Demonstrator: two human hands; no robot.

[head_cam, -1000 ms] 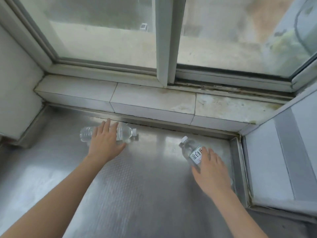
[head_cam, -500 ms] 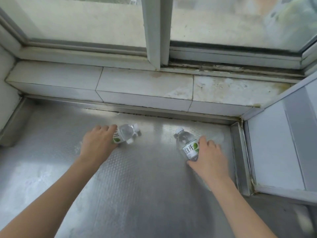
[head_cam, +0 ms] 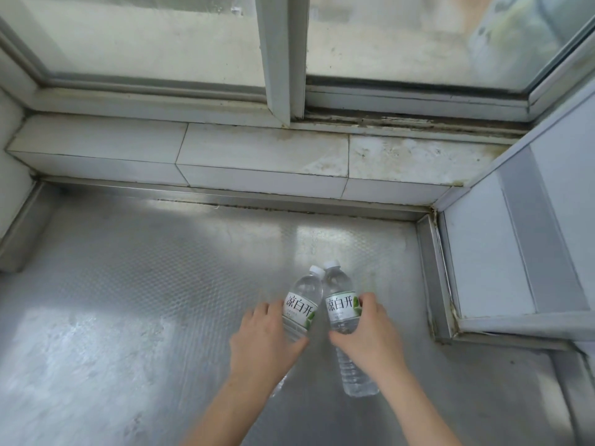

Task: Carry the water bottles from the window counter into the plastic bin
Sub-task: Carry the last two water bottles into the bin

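Two clear water bottles with white caps and white-green labels are side by side above the steel counter (head_cam: 128, 300), caps pointing away from me. My left hand (head_cam: 264, 342) grips the left bottle (head_cam: 302, 304) around its lower half. My right hand (head_cam: 370, 339) grips the right bottle (head_cam: 341, 304) around its middle, with the bottle's base sticking out below the wrist. The two bottles almost touch near their necks. The plastic bin is not in view.
A tiled window ledge (head_cam: 257, 156) and a sliding window frame (head_cam: 280, 59) run along the back. A white panel (head_cam: 515, 236) closes off the right side, and a wall bounds the counter on the left.
Both hands have closed around the bottles and lifted them off the counter, bringing them together toward the middle right. The left bottle has turned from lying crosswise to pointing away from me.
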